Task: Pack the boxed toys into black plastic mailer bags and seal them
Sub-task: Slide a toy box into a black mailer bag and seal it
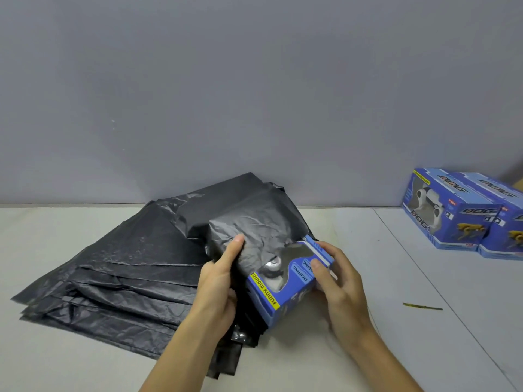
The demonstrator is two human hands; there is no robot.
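1. A plain grey wall (254,89) fills the far half of the view; it meets the pale, off-white tabletop (396,278) along a straight edge.
2. A fanned stack of flat black plastic mailer bags (113,278) lies on the left of the tabletop, its near corner hidden under the person's left forearm.
3. One crumpled black plastic mailer bag (249,222) sits on top of the stack, pulled over the far end of a blue cardboard toy box with a clear window (285,290); how far the box reaches inside cannot be made out.
4. The near end of that box sticks out toward the camera, showing a yellow strip with partly covered lettering and a grey-white toy behind the window, blurred.
5. Two more blue boxed toys (452,213) stand side by side at the far right, well apart from the hands; the right one is cut off by the frame edge.
6. The left hand (220,281) grips the bag's mouth at the box's left side, thumb on top of the plastic.
7. The right hand (336,278) holds the box's right end, thumb curled over its top edge.
8. A thin dark-yellow strip (422,306) lies alone on the near right; what it is cannot be told.
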